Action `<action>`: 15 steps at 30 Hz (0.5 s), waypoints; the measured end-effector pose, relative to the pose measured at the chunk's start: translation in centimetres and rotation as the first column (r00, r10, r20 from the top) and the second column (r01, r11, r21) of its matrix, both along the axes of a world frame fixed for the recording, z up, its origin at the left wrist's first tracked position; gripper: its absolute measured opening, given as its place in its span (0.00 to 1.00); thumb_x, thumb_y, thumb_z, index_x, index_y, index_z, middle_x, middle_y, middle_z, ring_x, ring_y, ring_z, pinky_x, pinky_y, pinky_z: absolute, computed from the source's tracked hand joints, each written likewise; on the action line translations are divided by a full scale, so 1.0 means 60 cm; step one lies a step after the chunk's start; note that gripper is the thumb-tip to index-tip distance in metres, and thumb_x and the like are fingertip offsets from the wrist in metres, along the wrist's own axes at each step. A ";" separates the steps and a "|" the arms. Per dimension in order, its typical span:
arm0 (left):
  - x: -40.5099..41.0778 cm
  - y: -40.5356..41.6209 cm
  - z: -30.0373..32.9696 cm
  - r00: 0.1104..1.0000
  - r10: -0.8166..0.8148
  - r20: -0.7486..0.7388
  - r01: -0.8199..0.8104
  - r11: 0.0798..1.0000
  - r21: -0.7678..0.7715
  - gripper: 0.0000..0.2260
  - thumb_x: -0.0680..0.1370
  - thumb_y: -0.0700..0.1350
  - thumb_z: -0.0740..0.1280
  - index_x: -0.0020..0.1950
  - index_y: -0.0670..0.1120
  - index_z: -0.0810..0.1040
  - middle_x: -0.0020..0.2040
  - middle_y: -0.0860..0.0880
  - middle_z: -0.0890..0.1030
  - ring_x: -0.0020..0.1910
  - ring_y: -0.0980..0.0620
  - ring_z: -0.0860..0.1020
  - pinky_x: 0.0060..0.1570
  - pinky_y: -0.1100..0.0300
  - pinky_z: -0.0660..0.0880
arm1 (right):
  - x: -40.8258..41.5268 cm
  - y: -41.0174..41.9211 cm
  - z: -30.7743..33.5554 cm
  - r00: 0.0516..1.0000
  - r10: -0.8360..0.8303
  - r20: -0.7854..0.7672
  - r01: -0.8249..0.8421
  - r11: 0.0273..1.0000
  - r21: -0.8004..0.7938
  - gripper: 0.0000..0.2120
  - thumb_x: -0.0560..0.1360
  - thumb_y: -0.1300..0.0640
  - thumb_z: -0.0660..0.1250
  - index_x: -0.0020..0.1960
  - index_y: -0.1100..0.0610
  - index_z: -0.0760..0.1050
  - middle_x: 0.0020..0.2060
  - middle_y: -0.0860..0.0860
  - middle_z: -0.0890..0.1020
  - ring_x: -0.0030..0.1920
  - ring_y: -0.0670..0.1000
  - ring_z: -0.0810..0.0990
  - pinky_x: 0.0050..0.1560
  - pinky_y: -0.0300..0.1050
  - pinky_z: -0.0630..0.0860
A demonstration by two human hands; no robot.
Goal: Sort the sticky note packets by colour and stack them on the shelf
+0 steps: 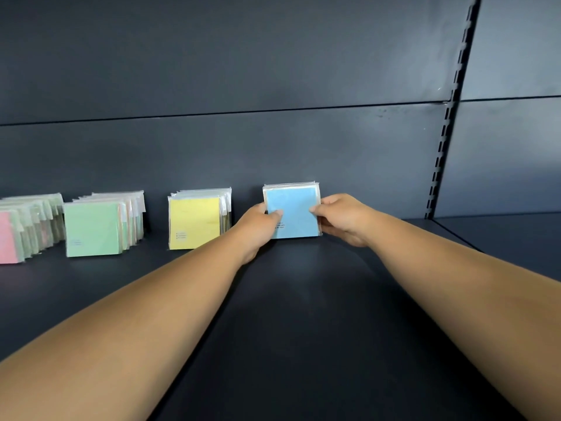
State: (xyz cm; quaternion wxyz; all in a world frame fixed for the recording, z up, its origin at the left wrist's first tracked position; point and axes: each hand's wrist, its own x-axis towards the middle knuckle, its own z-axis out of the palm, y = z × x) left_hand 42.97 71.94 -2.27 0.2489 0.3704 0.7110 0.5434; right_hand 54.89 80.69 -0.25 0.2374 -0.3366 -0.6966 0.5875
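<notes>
Both hands, left hand [261,221] and right hand [341,218], are pinched onto the blue packets [293,212], which could easily get toppled if they're let go unevenly on the shelf [303,299].

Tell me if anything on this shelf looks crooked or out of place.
Mostly tidy. The row of green sticky note packets fans out, with the rear packets stepped to the right instead of squared up, and the pink row does likewise. The yellow row is neater. The left hand and right hand hold the blue packets upright.
</notes>
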 end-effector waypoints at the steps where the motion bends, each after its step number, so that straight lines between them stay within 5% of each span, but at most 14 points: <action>1: 0.002 -0.002 0.001 1.000 0.000 -0.004 0.000 1.000 0.002 0.14 0.81 0.43 0.57 0.66 0.45 0.71 0.60 0.48 0.77 0.59 0.50 0.76 0.66 0.54 0.68 | 0.001 0.000 0.000 1.000 0.001 -0.003 -0.001 1.000 -0.004 0.11 0.80 0.65 0.57 0.41 0.61 0.73 0.52 0.58 0.79 0.49 0.51 0.77 0.57 0.43 0.74; 5: 0.003 -0.001 0.000 1.000 0.001 -0.011 -0.001 1.000 0.007 0.14 0.80 0.43 0.58 0.65 0.45 0.72 0.57 0.50 0.78 0.58 0.50 0.76 0.64 0.54 0.69 | 0.002 0.005 -0.003 1.000 0.007 0.018 -0.007 1.000 0.001 0.10 0.79 0.64 0.57 0.40 0.60 0.72 0.49 0.56 0.78 0.47 0.51 0.77 0.58 0.43 0.74; 9: 0.004 0.002 -0.003 0.997 0.059 -0.042 -0.059 0.998 -0.014 0.15 0.78 0.48 0.61 0.63 0.44 0.72 0.59 0.47 0.78 0.57 0.47 0.77 0.63 0.50 0.71 | 0.000 0.003 -0.007 0.994 0.022 0.111 -0.031 0.996 0.085 0.09 0.78 0.61 0.60 0.39 0.60 0.72 0.48 0.61 0.80 0.46 0.53 0.75 0.65 0.54 0.71; 12: 0.004 -0.002 0.000 0.989 0.116 -0.087 -0.121 0.992 -0.047 0.16 0.78 0.50 0.61 0.62 0.42 0.71 0.59 0.46 0.77 0.56 0.47 0.75 0.59 0.54 0.71 | 0.006 0.002 -0.006 0.981 -0.009 0.195 -0.027 0.983 0.179 0.09 0.77 0.58 0.63 0.39 0.59 0.71 0.38 0.55 0.77 0.41 0.53 0.74 0.51 0.49 0.75; 15: 0.022 -0.024 0.005 0.967 0.121 -0.225 -0.155 0.979 -0.136 0.18 0.80 0.50 0.57 0.65 0.40 0.67 0.61 0.49 0.73 0.54 0.47 0.71 0.50 0.59 0.64 | 0.022 -0.010 -0.002 0.931 -0.093 0.353 -0.045 0.931 0.362 0.11 0.76 0.53 0.64 0.46 0.61 0.73 0.40 0.54 0.75 0.40 0.53 0.72 0.43 0.45 0.69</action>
